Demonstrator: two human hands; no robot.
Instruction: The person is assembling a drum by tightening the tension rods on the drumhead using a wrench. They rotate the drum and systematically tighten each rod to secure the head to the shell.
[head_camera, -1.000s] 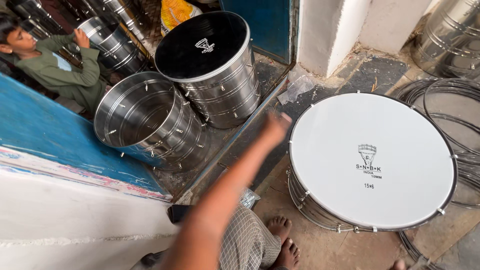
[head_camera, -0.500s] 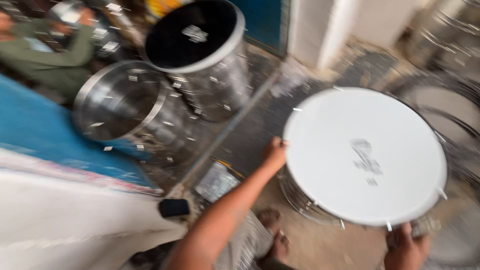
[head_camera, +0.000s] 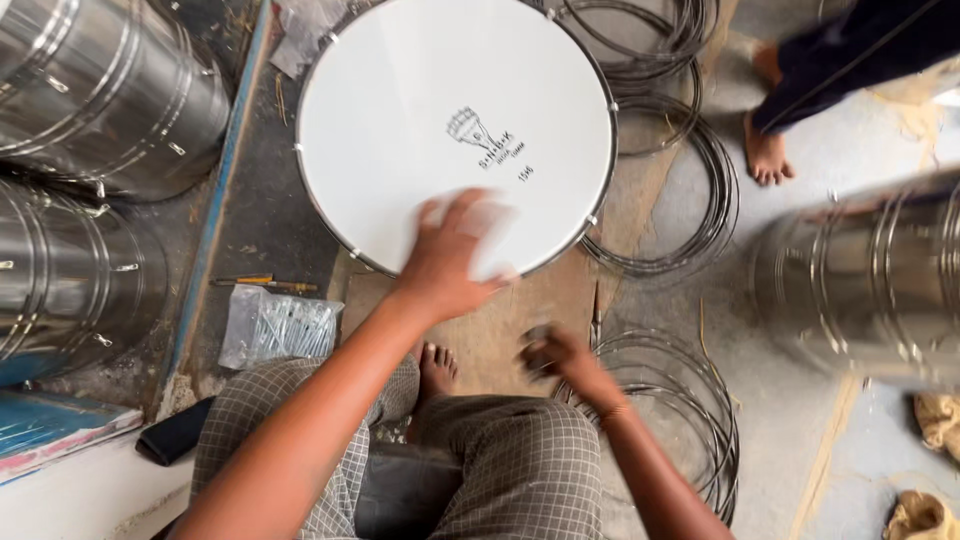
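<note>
A large round drum with a white skin (head_camera: 420, 90) and a metal rim lies flat on the ground in front of me. My left hand (head_camera: 455, 255) rests on the near edge of the white skin, fingers spread and blurred. My right hand (head_camera: 555, 352) hovers lower, just off the drum's near edge, fingers curled; whether it holds something small I cannot tell. My checked-cloth knees and one bare foot (head_camera: 437, 368) show below.
Shiny steel drum shells (head_camera: 90, 90) lie at the left, another (head_camera: 870, 280) blurred at the right. Coiled wire hoops (head_camera: 690, 200) lie around the drum. A plastic bag of metal rods (head_camera: 275, 328) and a small tool (head_camera: 255, 283) sit left. Another person's bare feet (head_camera: 765, 150) stand top right.
The view swung from the open shells and a black-topped drum to straight above the white drum. My left hand moved from its far-left rim to its near edge; my right hand came into view.
</note>
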